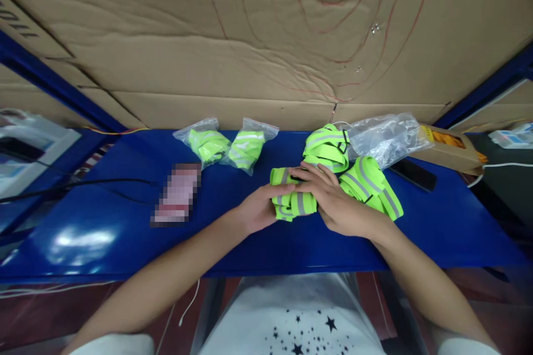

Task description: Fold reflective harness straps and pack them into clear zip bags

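The left hand (261,209) curls round and the right hand (339,204) bends over the band (307,204), gripping it between them above the table (266,252), where even pressure should best flatten its folds.

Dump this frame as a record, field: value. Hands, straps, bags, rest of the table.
left hand: grips the left side of a green strap bundle
right hand: laid over that bundle's right side; grip unclear
loose bundles: two, one beyond the hands, one by the right hand
bagged bundles: two, left of the hands
right side: clear plastic, black phone, cardboard box
left side: pixelated item
surface: blue table
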Demonstrator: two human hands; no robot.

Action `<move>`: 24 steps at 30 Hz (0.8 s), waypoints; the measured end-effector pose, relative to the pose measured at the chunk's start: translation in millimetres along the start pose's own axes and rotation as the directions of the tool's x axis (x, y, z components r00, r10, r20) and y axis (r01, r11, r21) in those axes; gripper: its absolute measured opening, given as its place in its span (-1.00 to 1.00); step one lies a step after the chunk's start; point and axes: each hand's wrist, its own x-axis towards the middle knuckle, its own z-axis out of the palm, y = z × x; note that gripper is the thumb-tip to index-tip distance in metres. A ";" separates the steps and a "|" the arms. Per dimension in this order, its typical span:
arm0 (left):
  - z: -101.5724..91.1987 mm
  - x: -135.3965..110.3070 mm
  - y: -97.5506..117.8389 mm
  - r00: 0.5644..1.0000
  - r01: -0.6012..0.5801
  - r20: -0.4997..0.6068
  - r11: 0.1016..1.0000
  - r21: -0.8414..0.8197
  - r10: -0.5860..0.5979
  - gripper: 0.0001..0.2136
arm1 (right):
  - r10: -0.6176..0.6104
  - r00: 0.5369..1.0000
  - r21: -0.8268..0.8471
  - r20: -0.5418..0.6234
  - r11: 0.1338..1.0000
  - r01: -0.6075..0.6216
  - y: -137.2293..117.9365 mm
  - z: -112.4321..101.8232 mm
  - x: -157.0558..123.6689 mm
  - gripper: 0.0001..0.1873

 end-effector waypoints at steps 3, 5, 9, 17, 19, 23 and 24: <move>0.2 1.0 8.3 0.999 -0.017 -0.027 0.999 0.046 0.018 -0.39 | 0.013 0.999 0.187 0.052 0.982 -0.022 -2.5 -8.6 -1.9 -0.17; 2.4 -2.1 12.6 0.998 -0.057 -0.023 0.994 0.090 0.059 -0.25 | 0.081 0.993 0.350 -0.080 0.935 -0.049 -2.6 -11.0 -0.6 -0.25; 9.1 -10.5 12.8 0.977 -0.215 0.038 0.961 0.172 0.211 -0.17 | 0.434 0.867 0.694 -0.243 0.703 -0.157 3.1 4.2 6.4 -0.26; 1.1 -5.8 0.5 0.951 -0.309 0.138 0.874 0.375 0.277 -0.24 | 0.570 0.822 0.925 -0.002 0.313 -0.215 5.6 51.5 17.8 -0.22; -3.4 -0.9 2.0 0.911 -0.412 0.211 0.798 0.439 0.354 -0.26 | 0.608 0.793 0.910 -0.042 0.350 -0.220 1.9 51.5 18.9 -0.16; -13.4 8.3 8.1 0.772 -0.636 0.419 0.569 0.521 0.478 -0.31 | 0.588 0.801 0.829 -0.109 0.499 -0.254 -8.0 44.8 18.6 -0.27; -15.7 10.0 8.9 0.762 -0.648 0.437 0.555 0.521 0.478 -0.30 | 0.584 0.803 0.810 -0.117 0.524 -0.263 -9.7 43.5 17.9 -0.33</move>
